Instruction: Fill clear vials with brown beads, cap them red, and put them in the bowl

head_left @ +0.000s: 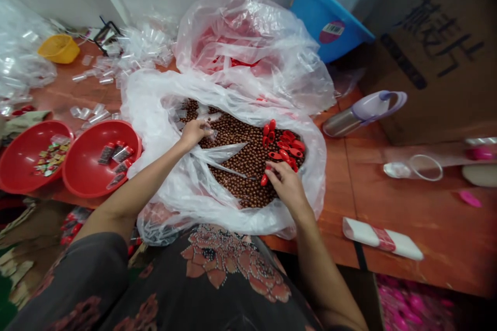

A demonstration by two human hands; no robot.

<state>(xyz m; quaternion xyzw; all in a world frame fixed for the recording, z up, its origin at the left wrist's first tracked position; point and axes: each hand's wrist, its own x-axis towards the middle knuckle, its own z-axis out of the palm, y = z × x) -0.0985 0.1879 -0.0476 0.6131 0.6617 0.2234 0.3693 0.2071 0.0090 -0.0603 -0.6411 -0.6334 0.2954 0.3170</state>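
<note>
A big clear plastic bag [155, 114] lies open on the table, filled with small brown beads [244, 155]. A heap of red plastic pieces [283, 146] rests on the beads at the right. My left hand [193, 133] is closed on a small clear packet at the upper left of the beads. My right hand [285, 181] sits at the lower edge of the red heap, fingers pinched on one red piece.
Two red bowls [79, 176] [15, 165] hold small packets at the left. A second plastic bag [248, 41] of red parts lies behind, with a blue tub [330, 15], a cardboard box [438, 46], a purple-lidded flask [361, 114] and a yellow basket [58, 47].
</note>
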